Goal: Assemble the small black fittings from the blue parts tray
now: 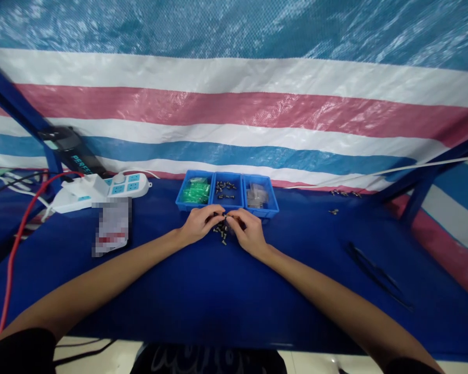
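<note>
My left hand (200, 224) and my right hand (248, 231) meet at the fingertips just in front of the blue bins. Both are closed in a pinch on a small brassy piece (225, 216) that looks like a screw; the fingers hide most of it. Beneath them, a loose pile of screws (222, 235) lies on the blue table. Behind the hands, the middle blue bin (237, 200) holds several more screws. Green plastic packets (195, 191) fill the left bin, and clear plastic bags (257, 196) lie in the right one.
At the left are a white power strip (134, 184), a phone (115, 226), a black bottle (76, 150) and a red cable (19, 239). Black tweezers-like tools (378, 275) lie at the right. Several loose screws (334, 211) sit farther back. A striped tarp (234, 109) hangs behind.
</note>
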`<state>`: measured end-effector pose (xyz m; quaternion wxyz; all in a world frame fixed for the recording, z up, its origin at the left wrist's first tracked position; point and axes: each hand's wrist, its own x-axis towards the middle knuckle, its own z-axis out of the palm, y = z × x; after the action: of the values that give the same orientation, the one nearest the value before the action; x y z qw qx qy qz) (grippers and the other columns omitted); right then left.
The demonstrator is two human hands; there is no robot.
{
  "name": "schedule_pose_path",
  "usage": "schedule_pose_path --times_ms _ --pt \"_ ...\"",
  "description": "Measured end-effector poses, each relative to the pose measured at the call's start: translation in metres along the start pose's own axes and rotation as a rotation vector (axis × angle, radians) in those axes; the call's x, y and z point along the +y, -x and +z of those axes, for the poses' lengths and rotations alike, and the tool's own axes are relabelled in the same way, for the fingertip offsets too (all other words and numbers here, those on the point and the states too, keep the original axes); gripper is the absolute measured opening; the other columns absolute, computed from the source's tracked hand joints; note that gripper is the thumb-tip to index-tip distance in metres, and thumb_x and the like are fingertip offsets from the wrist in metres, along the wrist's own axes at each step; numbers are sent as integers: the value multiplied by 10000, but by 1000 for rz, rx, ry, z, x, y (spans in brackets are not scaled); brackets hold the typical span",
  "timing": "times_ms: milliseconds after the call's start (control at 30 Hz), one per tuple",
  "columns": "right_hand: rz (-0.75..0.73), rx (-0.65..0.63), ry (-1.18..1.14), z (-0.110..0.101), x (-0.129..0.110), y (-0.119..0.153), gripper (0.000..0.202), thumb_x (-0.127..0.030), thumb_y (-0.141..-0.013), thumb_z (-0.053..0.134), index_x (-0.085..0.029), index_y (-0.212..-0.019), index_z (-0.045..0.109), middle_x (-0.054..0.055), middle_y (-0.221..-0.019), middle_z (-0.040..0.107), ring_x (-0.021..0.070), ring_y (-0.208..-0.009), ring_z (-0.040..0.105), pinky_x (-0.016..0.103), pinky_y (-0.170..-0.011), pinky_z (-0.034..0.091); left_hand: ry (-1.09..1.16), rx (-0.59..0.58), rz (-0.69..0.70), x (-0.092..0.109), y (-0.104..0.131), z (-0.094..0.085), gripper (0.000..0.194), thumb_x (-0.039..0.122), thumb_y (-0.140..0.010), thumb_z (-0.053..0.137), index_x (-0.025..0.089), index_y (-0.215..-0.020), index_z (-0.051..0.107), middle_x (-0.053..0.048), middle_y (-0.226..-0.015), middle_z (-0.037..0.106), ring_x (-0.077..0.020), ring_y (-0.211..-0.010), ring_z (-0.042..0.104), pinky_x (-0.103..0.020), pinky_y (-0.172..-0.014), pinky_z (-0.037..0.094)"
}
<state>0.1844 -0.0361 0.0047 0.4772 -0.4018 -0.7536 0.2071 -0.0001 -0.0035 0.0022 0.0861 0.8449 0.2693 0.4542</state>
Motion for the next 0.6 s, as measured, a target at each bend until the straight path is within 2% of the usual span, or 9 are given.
schedule_pose_path --times_ms 100,233,400,533,600 --pt "6 12 -9 -1 -1 0 220 -322 -921 465 -184 -875 629 27 -736 594 140 -653 545 264 -645 439 1 -16 17 3 -2 -1 222 287 -874 580 155 -1052 597 -41 -848 681 -84 -615 613 -182 -615 511" --pt "-26 -14 -3 0 0 0 257 -316 -940 428 -179 -845 623 32 -735 591 142 -674 554 260 -654 433 4 6 86 5 -4 -1 141 239 -868 585 150 -963 639 -70 -889 684 -136 -800 650 -224 -717 539" --pt "-31 -63 12 1 1 -3 346 -328 -955 382 -172 -737 601 25 -687 576 135 -646 542 253 -630 417 -12 26 91 8 -6 -4 161 251 -861 592 142 -964 649 -74 -876 693 -134 -762 658 -213 -670 548" --pt "24 -24 20 0 1 -4 359 -354 -946 399 -170 -706 594 15 -653 570 133 -622 537 252 -626 409 -39 92 68 12 -7 -5 161 213 -862 578 164 -994 656 -54 -912 704 -74 -586 612 -177 -584 533" --pt "39 -24 18 -1 0 -3 355 -363 -943 403 -173 -716 599 16 -660 577 134 -625 540 254 -634 410 -40 100 66 12 -7 -5 166 193 -856 579 170 -1003 655 -47 -924 702 -66 -583 608 -170 -575 530"
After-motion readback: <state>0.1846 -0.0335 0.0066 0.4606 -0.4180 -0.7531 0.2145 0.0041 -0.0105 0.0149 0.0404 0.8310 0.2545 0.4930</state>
